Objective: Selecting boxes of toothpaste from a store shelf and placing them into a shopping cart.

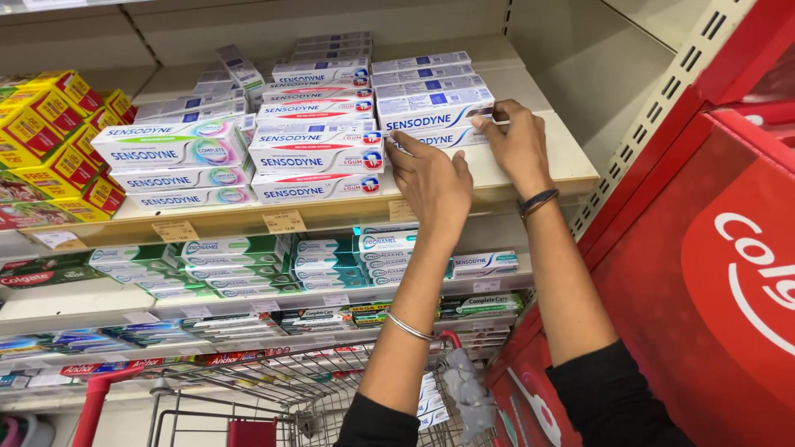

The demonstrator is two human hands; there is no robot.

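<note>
Black sleeves cover both forearms at the near edge, and just left of them stands a shopping trolley [273, 389] with a red handle and a wire basket. From there the arms reach up and away to the top shelf [571, 157], a pale board with paper price tags along its front lip. Resting against the lowest box of the right-hand stack, the left hand [431, 178] has its fingers [406, 145] spread and pressed on the front face of a white and blue toothpaste box [451, 136], not wrapped around it. At the right end of the same box, the right hand [517, 141] has its fingertips curled over the box's end in a light pinch. A dark bangle [538, 201] sits on the right wrist and a thin silver one [408, 325] on the left forearm. More white boxes are stacked to the left on the same shelf, with yellow boxes [58, 132] at the far left. White and green boxes [240, 257] fill the shelf below. A red display panel [712, 273] rises on the right.
</note>
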